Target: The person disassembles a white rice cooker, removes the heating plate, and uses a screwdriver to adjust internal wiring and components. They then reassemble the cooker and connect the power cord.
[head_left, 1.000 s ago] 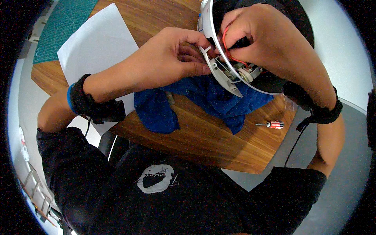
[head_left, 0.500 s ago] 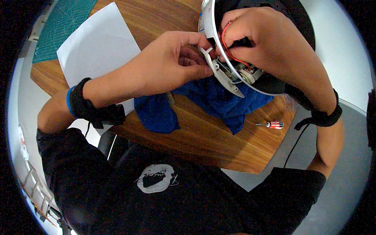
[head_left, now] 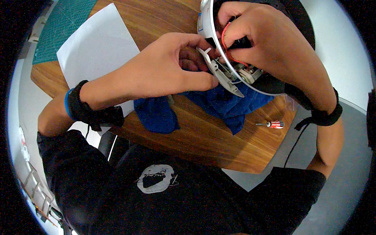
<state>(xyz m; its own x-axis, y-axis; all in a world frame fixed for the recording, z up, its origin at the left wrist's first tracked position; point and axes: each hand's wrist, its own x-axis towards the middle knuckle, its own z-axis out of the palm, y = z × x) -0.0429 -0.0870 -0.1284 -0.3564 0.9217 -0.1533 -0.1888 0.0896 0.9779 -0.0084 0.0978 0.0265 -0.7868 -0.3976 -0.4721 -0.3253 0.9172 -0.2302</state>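
A round appliance with a white rim and a dark inside lies tilted on a blue cloth. At its open lower edge, my left hand grips a curved light-grey plastic panel, thumb along its near side and fingers behind. My right hand reaches into the appliance with fingers curled together; what they pinch is hidden. A red wire loops over the rim beside those fingers. Below my right hand, small mechanical parts show inside.
A small screwdriver with a red-and-white handle lies near the table's right edge. White paper and a green cutting mat are at the left. A small clear plastic piece sits at the table's right edge.
My left thumb has slid a little down and right along the panel. The appliance and panel have shifted very slightly; my right hand stays inside, moved only a little.
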